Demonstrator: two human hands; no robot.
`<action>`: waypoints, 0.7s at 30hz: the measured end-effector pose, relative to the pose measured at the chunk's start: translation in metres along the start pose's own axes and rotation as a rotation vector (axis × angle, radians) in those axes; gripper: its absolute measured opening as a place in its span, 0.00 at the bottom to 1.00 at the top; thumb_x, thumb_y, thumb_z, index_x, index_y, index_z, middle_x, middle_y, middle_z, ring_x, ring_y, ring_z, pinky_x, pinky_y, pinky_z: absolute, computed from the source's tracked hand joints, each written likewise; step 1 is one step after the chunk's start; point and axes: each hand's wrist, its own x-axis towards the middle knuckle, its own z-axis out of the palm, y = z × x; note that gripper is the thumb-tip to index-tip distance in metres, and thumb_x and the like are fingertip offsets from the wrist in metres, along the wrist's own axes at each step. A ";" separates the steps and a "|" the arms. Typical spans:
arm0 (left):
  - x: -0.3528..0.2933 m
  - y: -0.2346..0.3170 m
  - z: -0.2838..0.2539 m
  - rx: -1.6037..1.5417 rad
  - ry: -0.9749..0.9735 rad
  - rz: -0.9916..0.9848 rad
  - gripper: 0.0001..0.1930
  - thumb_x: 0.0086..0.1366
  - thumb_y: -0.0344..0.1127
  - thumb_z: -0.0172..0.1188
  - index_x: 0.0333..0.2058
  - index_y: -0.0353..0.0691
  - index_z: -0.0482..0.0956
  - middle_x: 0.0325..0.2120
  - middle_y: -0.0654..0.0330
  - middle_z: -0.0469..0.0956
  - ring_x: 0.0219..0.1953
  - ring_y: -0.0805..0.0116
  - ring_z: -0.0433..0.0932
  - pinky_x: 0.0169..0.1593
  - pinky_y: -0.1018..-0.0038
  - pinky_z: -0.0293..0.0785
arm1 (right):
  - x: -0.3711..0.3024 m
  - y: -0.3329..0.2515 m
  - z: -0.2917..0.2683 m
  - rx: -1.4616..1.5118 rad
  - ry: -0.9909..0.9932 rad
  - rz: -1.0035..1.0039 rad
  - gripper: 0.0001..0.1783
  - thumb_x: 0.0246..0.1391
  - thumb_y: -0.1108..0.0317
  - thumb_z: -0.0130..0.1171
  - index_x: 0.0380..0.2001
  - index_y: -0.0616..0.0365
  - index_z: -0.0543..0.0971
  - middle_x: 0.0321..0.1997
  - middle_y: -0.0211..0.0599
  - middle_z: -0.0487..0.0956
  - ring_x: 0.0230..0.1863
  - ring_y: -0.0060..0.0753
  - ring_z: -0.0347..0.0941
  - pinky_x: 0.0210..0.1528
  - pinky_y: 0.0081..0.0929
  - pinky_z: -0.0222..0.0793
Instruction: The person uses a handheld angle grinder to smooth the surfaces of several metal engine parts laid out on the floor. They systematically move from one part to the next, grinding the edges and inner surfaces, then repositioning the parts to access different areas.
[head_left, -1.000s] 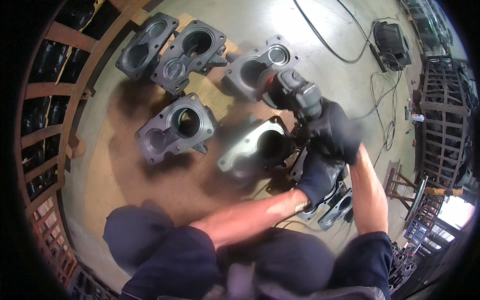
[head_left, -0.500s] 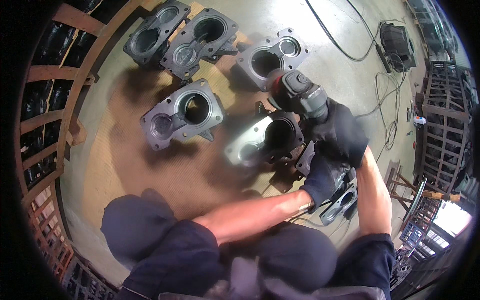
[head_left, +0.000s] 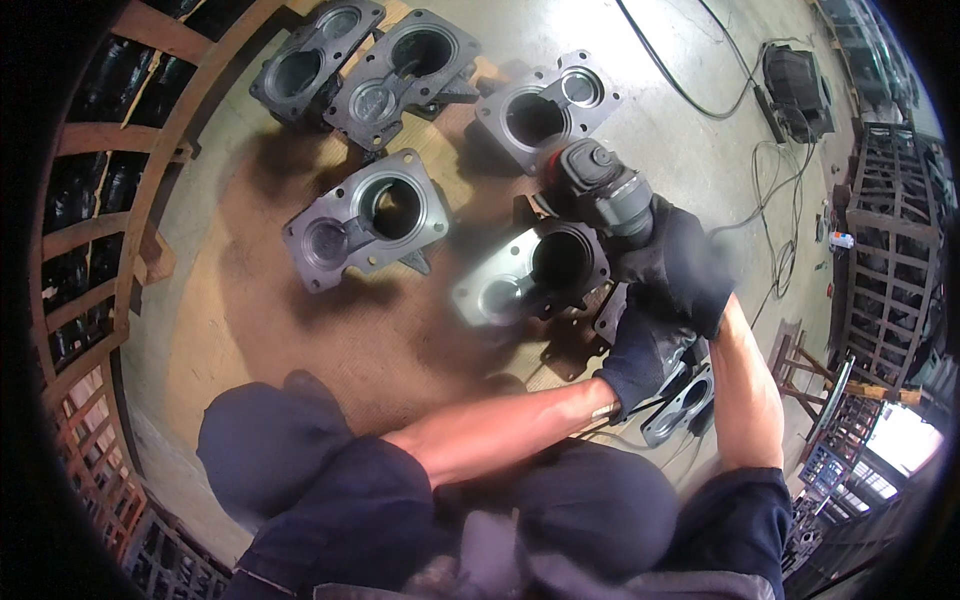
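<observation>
Both my gloved hands are closed around an angle grinder [head_left: 620, 205], whose head points up and to the left. My right hand [head_left: 690, 262] wraps the body just behind the metal gear head. Lower down, my left hand [head_left: 640, 345] grips the rear part; its fingers are partly hidden. The grinder's head is beside a grey metal casting [head_left: 490, 282] with one large and one smaller round opening, its flat face bright. Whether the disc touches this casting cannot be seen. Another flanged casting [head_left: 345, 240] lies to the left, and a further casting [head_left: 535, 118] sits just beyond the grinder.
More castings [head_left: 405, 85] stand at the far left on the brown ribbed sheet [head_left: 270, 340]. Another casting [head_left: 685, 405] is by my left wrist. Black cables [head_left: 785, 210] trail over the floor at right, near a dark box [head_left: 797, 85]. Wooden crates [head_left: 85, 240] line the left.
The castings appear slightly higher in the picture, as the view has shifted a little. Both hands keep their hold on the angle grinder, which has barely moved.
</observation>
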 end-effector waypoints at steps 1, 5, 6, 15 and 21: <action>-0.006 0.002 0.000 0.036 0.031 -0.051 0.12 0.72 0.23 0.58 0.52 0.34 0.78 0.45 0.60 0.79 0.51 0.72 0.75 0.55 0.73 0.75 | -0.002 -0.004 0.002 -0.024 -0.014 -0.007 0.31 0.41 0.60 0.76 0.49 0.62 0.81 0.44 0.54 0.87 0.48 0.47 0.85 0.54 0.36 0.77; -0.005 0.004 0.004 0.132 0.088 0.001 0.12 0.73 0.24 0.57 0.53 0.33 0.78 0.46 0.60 0.79 0.51 0.72 0.74 0.56 0.73 0.74 | 0.000 0.002 0.002 -0.043 -0.021 -0.027 0.32 0.40 0.61 0.76 0.50 0.62 0.81 0.44 0.54 0.87 0.48 0.50 0.85 0.54 0.38 0.77; -0.004 0.002 0.005 0.164 0.088 0.050 0.13 0.73 0.24 0.57 0.54 0.33 0.77 0.48 0.60 0.78 0.52 0.72 0.74 0.56 0.73 0.74 | 0.002 0.004 -0.001 -0.054 -0.024 -0.022 0.32 0.39 0.62 0.76 0.50 0.62 0.81 0.44 0.53 0.87 0.48 0.49 0.85 0.54 0.38 0.77; 0.004 -0.005 -0.005 0.063 -0.060 0.077 0.18 0.72 0.25 0.62 0.58 0.36 0.74 0.51 0.60 0.77 0.53 0.73 0.74 0.57 0.76 0.74 | 0.001 0.003 -0.001 0.023 0.023 -0.026 0.35 0.34 0.62 0.78 0.49 0.64 0.81 0.42 0.51 0.87 0.46 0.46 0.84 0.53 0.36 0.77; 0.010 0.004 -0.001 0.081 0.055 0.055 0.08 0.72 0.26 0.58 0.48 0.33 0.80 0.42 0.58 0.80 0.48 0.72 0.75 0.54 0.73 0.74 | 0.008 0.004 -0.007 -0.012 0.023 -0.035 0.32 0.35 0.61 0.77 0.47 0.64 0.82 0.41 0.51 0.87 0.45 0.44 0.85 0.52 0.36 0.78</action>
